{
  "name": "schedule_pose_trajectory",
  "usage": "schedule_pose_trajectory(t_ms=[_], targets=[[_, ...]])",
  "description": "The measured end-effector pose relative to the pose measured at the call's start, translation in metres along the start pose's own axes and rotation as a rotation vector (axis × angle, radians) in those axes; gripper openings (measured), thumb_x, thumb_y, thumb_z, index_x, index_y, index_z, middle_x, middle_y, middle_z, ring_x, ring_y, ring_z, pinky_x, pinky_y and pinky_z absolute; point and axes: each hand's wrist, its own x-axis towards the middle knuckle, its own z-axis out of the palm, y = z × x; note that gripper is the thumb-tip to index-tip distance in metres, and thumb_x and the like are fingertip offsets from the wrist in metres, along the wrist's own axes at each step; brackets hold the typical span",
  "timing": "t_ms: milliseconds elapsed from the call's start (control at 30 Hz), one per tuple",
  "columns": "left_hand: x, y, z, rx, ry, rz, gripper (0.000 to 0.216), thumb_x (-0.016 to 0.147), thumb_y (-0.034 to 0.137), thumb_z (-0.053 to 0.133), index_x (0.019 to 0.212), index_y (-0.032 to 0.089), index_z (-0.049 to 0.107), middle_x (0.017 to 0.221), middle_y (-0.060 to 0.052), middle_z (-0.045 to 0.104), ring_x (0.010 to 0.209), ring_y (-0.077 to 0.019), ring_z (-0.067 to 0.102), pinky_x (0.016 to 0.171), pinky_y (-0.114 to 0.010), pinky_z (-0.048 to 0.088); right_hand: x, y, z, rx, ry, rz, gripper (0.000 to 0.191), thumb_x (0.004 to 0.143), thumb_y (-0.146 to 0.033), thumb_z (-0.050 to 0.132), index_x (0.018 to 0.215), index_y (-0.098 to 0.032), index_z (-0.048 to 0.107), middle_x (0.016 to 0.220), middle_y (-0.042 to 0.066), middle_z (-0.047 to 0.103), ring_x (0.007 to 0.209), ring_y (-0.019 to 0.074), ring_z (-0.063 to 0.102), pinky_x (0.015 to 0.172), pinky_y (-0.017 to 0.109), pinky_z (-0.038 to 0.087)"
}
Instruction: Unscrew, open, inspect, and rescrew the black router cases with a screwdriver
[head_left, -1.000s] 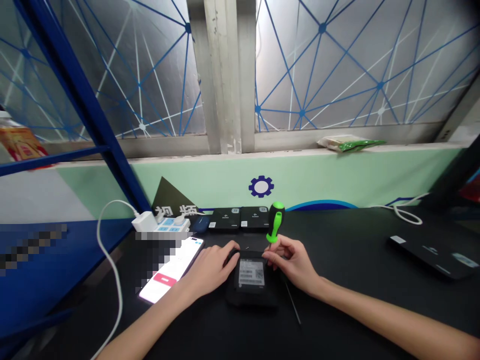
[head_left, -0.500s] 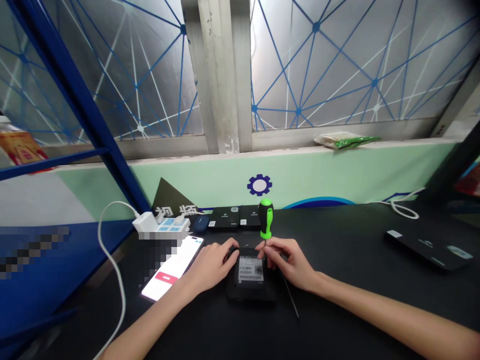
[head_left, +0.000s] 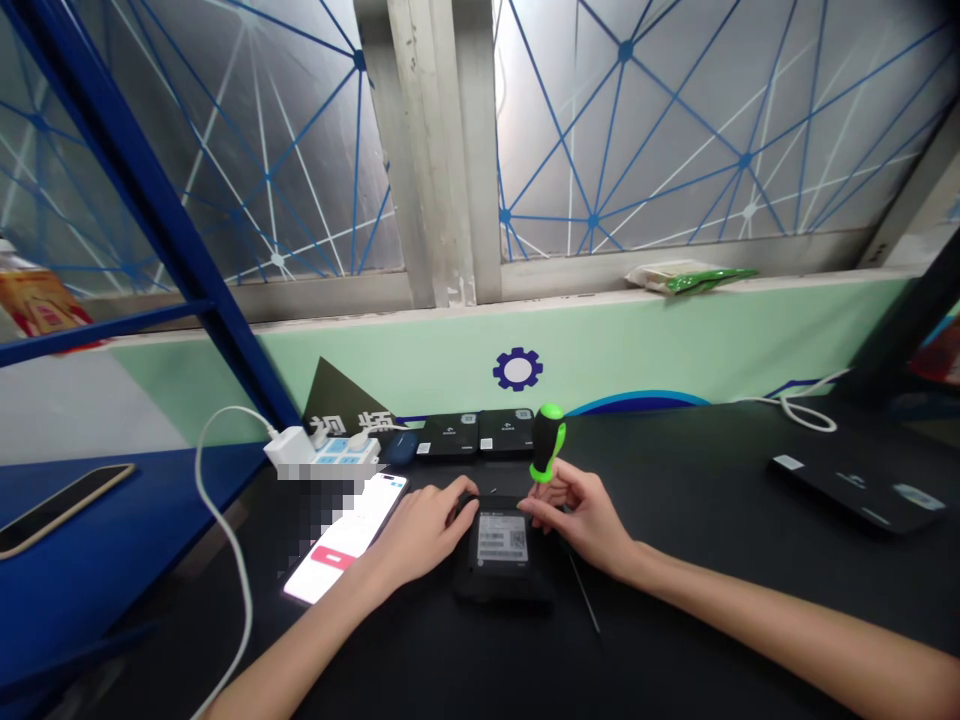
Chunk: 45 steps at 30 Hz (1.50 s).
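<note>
A black box-shaped device with a printed label and a square code lies flat before me. My left hand grips its upper left corner between thumb and forefinger. By the upper right corner, my right hand pinches the lower part of a screwdriver with a black and bright green handle. The screwdriver stands nearly upright, its top leaning slightly right; its tip is hidden by the fingers. A thin metal rod lies on the table below my right hand, its upper end out of sight.
A lit phone lies left of my left forearm, near a power strip and a white cable. Two black boxes stand behind the device. Another flat black box is at right. A second phone rests on the blue surface.
The screwdriver handle has moved right and tilted slightly right. My right hand's fingers have shifted a little to the right with it. My left hand and the device stay in place.
</note>
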Motion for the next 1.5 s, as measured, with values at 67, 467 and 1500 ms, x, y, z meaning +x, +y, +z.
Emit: schedule_pose_trajectory(t_ms=[67, 467, 1500], targets=[[0.0004, -0.0004, 0.0001, 0.001, 0.002, 0.003, 0.037, 0.101, 0.046, 0.032, 0.113, 0.024, 0.06, 0.067, 0.0, 0.062, 0.064, -0.0218, 0.063, 0.058, -0.027, 0.038, -0.0006, -0.0002, -0.0005, -0.003, -0.002, -0.002, 0.034, 0.079, -0.045, 0.078, 0.078, -0.018, 0.057, 0.061, -0.002, 0.062, 0.053, 0.0132, 0.062, 0.05, 0.024, 0.053], [0.0007, -0.0007, -0.0001, 0.016, -0.008, 0.015, 0.038, 0.102, 0.046, 0.031, 0.115, 0.025, 0.06, 0.068, 0.0, 0.063, 0.067, -0.0231, 0.064, 0.059, -0.027, 0.037, -0.0011, -0.0044, -0.0013, -0.04, -0.049, -0.032, 0.03, 0.09, -0.045, 0.066, 0.081, -0.016, 0.066, 0.07, 0.003, 0.069, 0.055, 0.0129, 0.063, 0.05, 0.023, 0.053], [0.0017, -0.0046, 0.0029, -0.02, -0.004, 0.027, 0.035, 0.102, 0.046, 0.034, 0.115, 0.026, 0.06, 0.066, 0.002, 0.061, 0.063, -0.0214, 0.061, 0.06, -0.027, 0.036, 0.0001, -0.0003, -0.0012, 0.121, -0.008, 0.053, 0.027, 0.082, -0.039, 0.076, 0.078, -0.016, 0.061, 0.07, 0.002, 0.066, 0.057, 0.0115, 0.061, 0.05, 0.021, 0.052]])
